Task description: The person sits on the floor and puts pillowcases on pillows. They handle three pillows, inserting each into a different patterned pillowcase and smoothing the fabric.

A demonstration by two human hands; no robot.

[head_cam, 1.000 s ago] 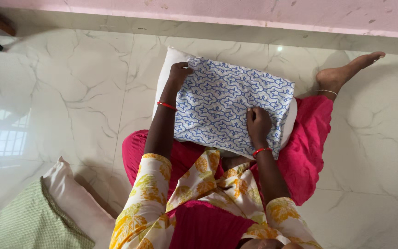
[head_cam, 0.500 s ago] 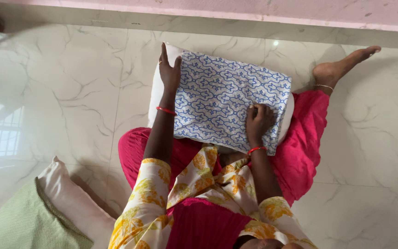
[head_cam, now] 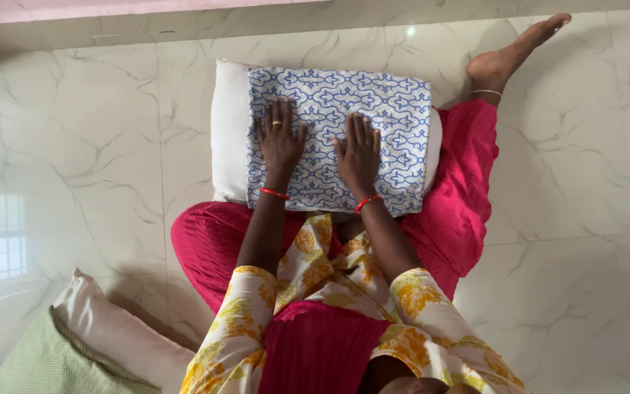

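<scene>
**Head view: both palms now flat on the patterned pillow cover**

Head-camera frames show a clear change within the last second. Earlier, the left hand (head_cam: 280, 137) was up at the far left corner of the blue-and-white patterned fabric pillow cover (head_cam: 395, 117) and the right hand (head_cam: 359, 152) was bunched on its near right part. Now both hands lie side by side in the middle of the cover, fingers spread and palms pressed flat, gripping nothing. The cover also sits squarer and smoother than before, so the pulling and tugging looks finished and the work has, by my judgement, moved on to flattening the cloth over the cushion.

That cover is drawn over a white rectangular pillow (head_cam: 227, 131), which rests across the lap and on the floor; a white strip is bare along the left side, and a thin sliver shows at the right edge.

Beneath is a glossy white marble-veined tile floor (head_cam: 74, 146), reflecting a window at left. A pale pink wall base (head_cam: 74, 11) runs along the top. At lower left lies a second pillow in a green checked cover (head_cam: 60, 361), well apart from the hands. The person's bare foot (head_cam: 501, 62) stretches toward the upper right.
</scene>
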